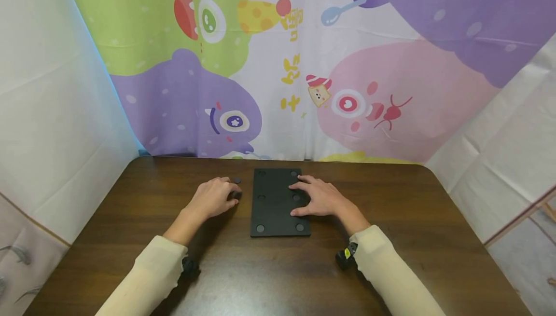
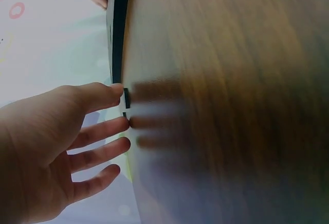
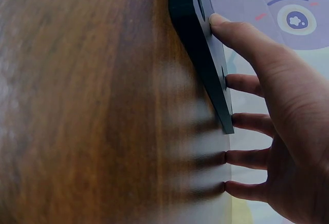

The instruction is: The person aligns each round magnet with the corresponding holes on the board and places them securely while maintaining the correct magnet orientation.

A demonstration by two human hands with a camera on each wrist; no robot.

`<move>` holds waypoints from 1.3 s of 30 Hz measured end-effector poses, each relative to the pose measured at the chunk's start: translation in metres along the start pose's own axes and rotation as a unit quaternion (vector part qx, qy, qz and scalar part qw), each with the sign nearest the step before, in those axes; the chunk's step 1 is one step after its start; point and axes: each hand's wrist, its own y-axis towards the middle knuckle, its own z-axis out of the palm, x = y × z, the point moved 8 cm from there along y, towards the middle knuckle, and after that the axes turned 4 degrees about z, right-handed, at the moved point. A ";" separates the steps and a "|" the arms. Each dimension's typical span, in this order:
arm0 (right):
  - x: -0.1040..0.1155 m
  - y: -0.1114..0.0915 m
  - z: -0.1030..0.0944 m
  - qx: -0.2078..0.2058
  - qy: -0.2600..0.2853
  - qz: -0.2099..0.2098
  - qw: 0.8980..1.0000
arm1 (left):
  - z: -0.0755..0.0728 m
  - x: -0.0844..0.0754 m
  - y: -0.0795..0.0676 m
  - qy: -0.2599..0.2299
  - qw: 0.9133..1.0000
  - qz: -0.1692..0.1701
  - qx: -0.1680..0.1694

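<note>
A flat black board (image 1: 278, 214) with round recesses lies on the table, grey discs showing at its lower corners, including a disc (image 1: 260, 228) at lower left. To the board's left, my left hand (image 1: 214, 197) reaches down around a small dark disc (image 1: 235, 195). Its thumb is at the disc's edge in the left wrist view, while the index finger stands a little apart from it. Another small disc (image 1: 237, 181) lies just beyond. My right hand (image 1: 323, 197) spreads over the board's right side, thumb and some fingertips touching it; in the right wrist view two fingertips extend past the board's end.
The board and discs lie on a brown wooden table (image 1: 243, 277). Behind its far edge hangs a cartoon-printed cloth (image 1: 282, 137), with white cloth (image 1: 39, 113) at the left side. Each wrist carries a small black device, such as the right one (image 1: 345, 256).
</note>
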 end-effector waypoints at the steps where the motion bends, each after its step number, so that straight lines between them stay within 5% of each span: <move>1: 0.000 0.000 0.000 0.001 -0.001 0.000 1.000 | 0.000 0.000 0.000 0.000 1.000 -0.002 0.005; 5: -0.001 0.001 0.001 0.003 -0.002 0.002 1.000 | -0.022 -0.015 -0.003 -0.008 1.000 -0.003 0.021; 7: 0.000 0.001 0.000 0.004 -0.001 0.002 1.000 | -0.021 -0.015 -0.003 -0.007 1.000 0.006 0.014; 15: 0.001 0.000 -0.001 0.004 -0.002 0.005 1.000 | 0.037 0.026 0.012 -0.008 1.000 0.010 0.012; 17: 0.001 0.000 -0.001 0.004 -0.002 0.005 1.000 | 0.037 0.026 0.012 -0.009 1.000 0.007 0.012; 24: 0.001 0.000 -0.001 0.004 -0.003 0.004 1.000 | 0.006 0.004 0.006 -0.021 1.000 0.005 -0.005; 32: -0.001 0.001 0.001 0.004 -0.005 0.004 1.000 | 0.036 0.028 0.017 -0.019 1.000 -0.012 -0.003; 39: -0.001 0.001 0.001 0.004 -0.005 0.003 1.000 | 0.031 0.022 0.016 -0.001 1.000 0.000 -0.005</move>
